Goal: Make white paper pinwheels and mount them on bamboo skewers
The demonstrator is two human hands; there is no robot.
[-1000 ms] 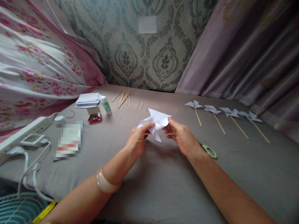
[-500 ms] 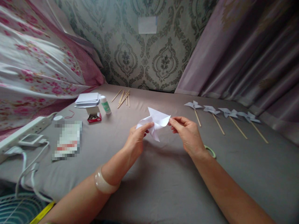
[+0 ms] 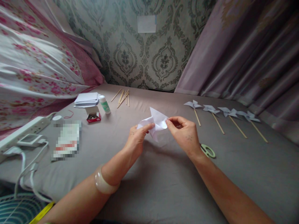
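Note:
A white paper pinwheel (image 3: 158, 119), with no stick visible on it, is held above the grey cloth between both hands. My left hand (image 3: 139, 134) pinches it near the centre, thumb on top. With thumb and fingertips my right hand (image 3: 183, 130) grips the right-hand paper blade, which curls toward the middle. One pointed blade stands up at the top, and another points down below the left thumb. Green-handled scissors (image 3: 209, 151) lie beside my right wrist, partly hidden by it.
Several finished pinwheels on sticks (image 3: 211, 109) lie at the right. Loose wooden sticks (image 3: 122, 98), a glue bottle (image 3: 104, 105), a small red box (image 3: 93, 115) of metal bits and stacked paper (image 3: 86, 100) are at the back left. A power strip (image 3: 25, 133) with cables runs along the left edge.
My right hand has moved slightly left, bringing the right blade's tip inward toward the pinwheel's centre. More of the scissors' handles now shows. My left hand stays in place.

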